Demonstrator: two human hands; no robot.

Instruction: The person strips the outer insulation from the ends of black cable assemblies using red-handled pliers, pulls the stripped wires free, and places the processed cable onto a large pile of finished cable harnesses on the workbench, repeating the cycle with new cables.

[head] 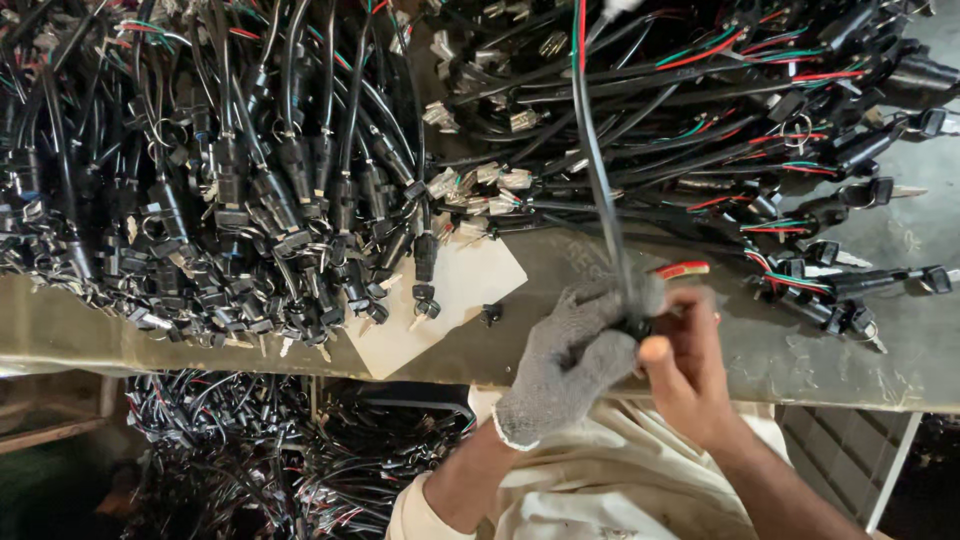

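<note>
So the thing being worked on is one black cable (600, 170) with a small black connector end (634, 324), held right at the middle of the shot, just above the near edge of the workbench (700, 360). The cable runs up toward 12 o'clock and vanishes off the top of the frame. Both hands meet on its lower end: the left hand (570, 365), in a grey knit glove, is wrapped around it from the 8 o'clock side, and the bare right hand (690, 365) is pinching it from the 4 o'clock side, thumb and fingers closed tight on the plug. Looks to me like the fitting or checking stage on the end piece. The next move probably wants a steady grip and a small precise twist or push, since the part is tiny.

At 10 o'clock there's a massive heap of finished harnesses (230, 190), and another pile (780, 130) with red and green wires from 1 to 3 o'clock. A sheet of card (440, 310) lies at 9 o'clock from the hands. The bench is scuffed grey metal, with more cable bundles (260, 450) stashed underneath at 7 o'clock.
</note>
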